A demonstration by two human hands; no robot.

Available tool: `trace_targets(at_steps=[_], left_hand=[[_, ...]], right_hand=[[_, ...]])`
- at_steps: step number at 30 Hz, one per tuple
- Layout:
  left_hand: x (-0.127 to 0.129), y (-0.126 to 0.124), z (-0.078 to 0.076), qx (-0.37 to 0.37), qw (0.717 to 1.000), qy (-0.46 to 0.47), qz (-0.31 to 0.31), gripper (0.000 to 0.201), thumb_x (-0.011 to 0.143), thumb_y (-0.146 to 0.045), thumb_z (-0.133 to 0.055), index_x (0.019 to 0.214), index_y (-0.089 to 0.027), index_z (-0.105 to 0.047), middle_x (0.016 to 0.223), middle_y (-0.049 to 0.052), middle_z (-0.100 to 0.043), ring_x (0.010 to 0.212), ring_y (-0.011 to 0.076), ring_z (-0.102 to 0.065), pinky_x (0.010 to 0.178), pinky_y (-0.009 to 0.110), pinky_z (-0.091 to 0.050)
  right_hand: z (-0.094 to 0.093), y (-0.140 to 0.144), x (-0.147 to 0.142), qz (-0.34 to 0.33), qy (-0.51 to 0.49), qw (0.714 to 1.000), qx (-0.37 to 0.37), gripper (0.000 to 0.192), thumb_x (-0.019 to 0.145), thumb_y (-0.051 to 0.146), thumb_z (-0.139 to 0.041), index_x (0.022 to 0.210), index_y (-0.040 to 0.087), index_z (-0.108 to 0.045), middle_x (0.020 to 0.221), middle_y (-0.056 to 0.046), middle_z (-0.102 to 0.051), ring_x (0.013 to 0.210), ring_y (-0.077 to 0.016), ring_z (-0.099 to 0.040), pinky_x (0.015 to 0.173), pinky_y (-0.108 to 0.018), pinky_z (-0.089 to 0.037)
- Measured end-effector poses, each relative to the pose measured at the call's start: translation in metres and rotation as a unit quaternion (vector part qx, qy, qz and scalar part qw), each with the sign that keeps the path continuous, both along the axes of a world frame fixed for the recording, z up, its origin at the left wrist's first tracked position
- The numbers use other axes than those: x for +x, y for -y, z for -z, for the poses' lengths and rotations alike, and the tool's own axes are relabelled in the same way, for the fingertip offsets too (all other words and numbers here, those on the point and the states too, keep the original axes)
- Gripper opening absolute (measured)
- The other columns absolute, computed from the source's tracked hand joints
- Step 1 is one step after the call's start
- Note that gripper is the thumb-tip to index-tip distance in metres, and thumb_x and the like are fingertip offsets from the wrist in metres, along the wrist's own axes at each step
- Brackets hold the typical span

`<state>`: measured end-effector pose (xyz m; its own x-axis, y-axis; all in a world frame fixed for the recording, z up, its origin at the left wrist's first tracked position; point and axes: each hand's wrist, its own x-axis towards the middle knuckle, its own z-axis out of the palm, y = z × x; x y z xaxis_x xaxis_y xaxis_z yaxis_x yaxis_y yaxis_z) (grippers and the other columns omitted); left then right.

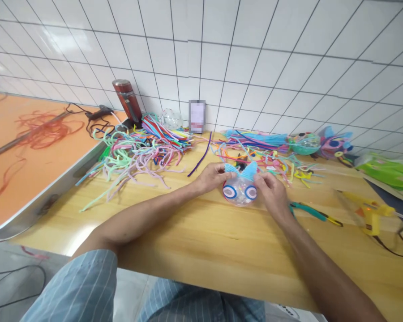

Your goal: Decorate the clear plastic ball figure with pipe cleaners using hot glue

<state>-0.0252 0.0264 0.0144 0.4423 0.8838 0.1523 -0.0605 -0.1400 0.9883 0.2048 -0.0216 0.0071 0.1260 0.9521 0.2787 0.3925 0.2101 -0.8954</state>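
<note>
Both hands are wrapped around a clear plastic ball (240, 193) with blue ring eyes, sitting mid-table: left hand (211, 176) grips its left side, right hand (272, 192) grips the right, fingers up by the blue fuzzy ears (249, 170). Pipe cleaners (144, 147) are piled far left, a yellow glue gun (369, 214) sits to the right.

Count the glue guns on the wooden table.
2. A yellow glue gun lies at the right, past the pliers. A black glue gun lies at the far left corner beside the red bottle. The pipe-cleaner piles could hide others.
</note>
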Motion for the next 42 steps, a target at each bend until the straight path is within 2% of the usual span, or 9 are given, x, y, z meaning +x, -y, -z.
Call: trace_targets(at_steps=[4, 7, 10, 16, 25, 32, 36, 39, 42], left_hand=[[0.0, 0.004, -0.007, 0.013, 1.0, -0.012, 0.024, 0.06, 0.08, -0.076, -0.072, 0.078, -0.016, -0.068, 0.076, 0.001, -0.063, 0.074, 0.0147, -0.056, 0.075, 0.028, -0.048], [-0.001, 0.008, -0.01, 0.053, 0.998, -0.041, 0.022, 0.062, 0.089, -0.077, -0.061, 0.078, -0.017, -0.065, 0.077, 0.001, -0.06, 0.075, 0.0152, -0.054, 0.075, 0.028, -0.046], [0.001, 0.012, -0.007, 0.086, 0.993, -0.08, -0.028, 0.057, 0.095, -0.07, -0.057, 0.074, -0.017, -0.061, 0.073, 0.0, -0.056, 0.072, 0.0147, -0.051, 0.07, 0.027, -0.042], [0.005, 0.018, 0.0, 0.165, 0.972, -0.13, -0.105, 0.055, 0.102, -0.063, -0.05, 0.068, -0.019, -0.055, 0.069, 0.0, -0.055, 0.069, 0.015, -0.051, 0.068, 0.029, -0.04], [0.005, 0.026, -0.006, 0.229, 0.958, -0.144, -0.099, 0.06, 0.105, -0.068, -0.046, 0.074, -0.02, -0.065, 0.078, 0.005, -0.068, 0.077, 0.0187, -0.063, 0.078, 0.033, -0.048], [0.004, 0.025, -0.004, 0.243, 0.956, -0.141, -0.081, 0.035, 0.103, -0.043, -0.058, 0.078, -0.019, -0.063, 0.074, 0.001, -0.061, 0.071, 0.0147, -0.056, 0.068, 0.028, -0.042], [0.004, 0.023, 0.001, 0.295, 0.942, -0.13, -0.096, 0.043, 0.104, -0.037, -0.057, 0.065, -0.019, -0.051, 0.065, -0.001, -0.052, 0.066, 0.0134, -0.051, 0.067, 0.029, -0.04], [0.004, 0.024, 0.002, 0.287, 0.944, -0.131, -0.099, 0.041, 0.104, -0.036, -0.058, 0.067, -0.019, -0.054, 0.066, -0.001, -0.055, 0.066, 0.0132, -0.052, 0.068, 0.029, -0.041], [0.002, 0.025, 0.003, 0.217, 0.968, -0.105, -0.064, 0.028, 0.1, -0.043, -0.064, 0.087, -0.018, -0.068, 0.087, 0.003, -0.067, 0.081, 0.016, -0.062, 0.075, 0.028, -0.048]], right_hand=[[0.006, -0.005, 0.0, -0.003, -0.028, 0.999, 0.02, 0.043, 0.086, 0.065, -0.071, 0.104, 0.025, -0.071, 0.091, -0.002, -0.072, 0.082, -0.021, -0.063, 0.074, -0.035, -0.053], [0.011, -0.003, -0.001, 0.004, -0.032, 0.999, 0.03, 0.033, 0.088, 0.058, -0.072, 0.094, 0.025, -0.071, 0.081, 0.001, -0.067, 0.075, -0.0193, -0.06, 0.071, -0.034, -0.051], [0.013, 0.003, -0.004, 0.013, -0.026, 0.999, 0.042, 0.029, 0.088, 0.053, -0.073, 0.084, 0.024, -0.068, 0.076, 0.002, -0.062, 0.071, -0.0175, -0.056, 0.069, -0.032, -0.049], [0.012, 0.01, -0.008, 0.013, -0.034, 0.997, 0.061, 0.027, 0.088, 0.051, -0.074, 0.093, 0.025, -0.068, 0.078, 0.002, -0.059, 0.072, -0.0171, -0.055, 0.067, -0.031, -0.048], [0.012, 0.018, -0.004, 0.034, 0.046, 0.993, 0.106, 0.024, 0.095, 0.044, -0.07, 0.082, 0.025, -0.062, 0.074, 0.003, -0.058, 0.07, -0.0165, -0.055, 0.072, -0.033, -0.049], [0.014, 0.017, -0.004, 0.013, 0.031, 0.996, 0.08, 0.023, 0.094, 0.047, -0.069, 0.088, 0.025, -0.065, 0.079, 0.002, -0.062, 0.075, -0.0174, -0.058, 0.072, -0.033, -0.05], [0.015, 0.017, -0.004, 0.031, 0.046, 0.993, 0.1, 0.022, 0.094, 0.043, -0.07, 0.083, 0.025, -0.064, 0.078, 0.002, -0.061, 0.073, -0.0163, -0.055, 0.07, -0.032, -0.048], [0.013, 0.02, -0.008, 0.033, 0.052, 0.992, 0.109, 0.021, 0.092, 0.041, -0.072, 0.081, 0.025, -0.063, 0.075, 0.003, -0.06, 0.071, -0.0161, -0.055, 0.071, -0.032, -0.047], [0.006, 0.02, -0.007, 0.008, 0.035, 0.995, 0.092, 0.017, 0.094, 0.043, -0.069, 0.092, 0.026, -0.068, 0.082, 0.002, -0.066, 0.076, -0.0178, -0.062, 0.076, -0.034, -0.052]])
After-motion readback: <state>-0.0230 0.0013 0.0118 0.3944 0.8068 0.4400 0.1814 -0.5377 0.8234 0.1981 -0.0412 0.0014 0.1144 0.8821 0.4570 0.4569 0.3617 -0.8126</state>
